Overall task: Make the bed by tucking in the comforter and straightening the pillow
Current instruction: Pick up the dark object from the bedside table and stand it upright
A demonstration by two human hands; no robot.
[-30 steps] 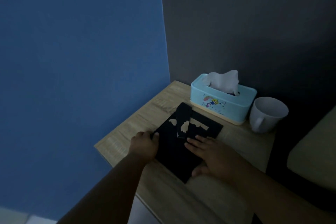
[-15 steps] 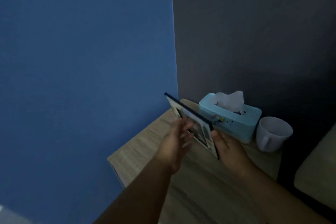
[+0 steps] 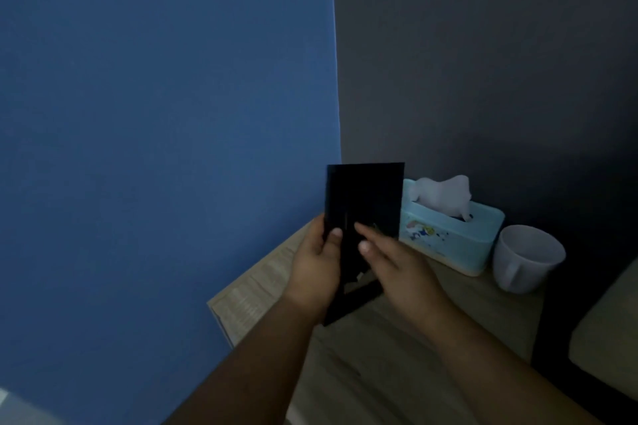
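I hold a black picture frame (image 3: 366, 197) upright above the wooden bedside table (image 3: 362, 366), its dark back facing me with the stand leg sticking out at the bottom. My left hand (image 3: 316, 266) grips the frame's left edge, thumb on the back. My right hand (image 3: 390, 262) holds the lower right part, fingers on the back panel near the stand. A pale edge of the bed (image 3: 607, 338) shows at the far right. No comforter or pillow can be made out in this dim view.
A light blue tissue box (image 3: 448, 235) with a white tissue sticking up stands on the table against the dark wall. A white mug (image 3: 526, 257) sits to its right. A blue wall (image 3: 155, 148) fills the left side.
The frame lay flat on the table under both hands; it has been lifted and turned upright, its back now toward me. The view has shifted upward.
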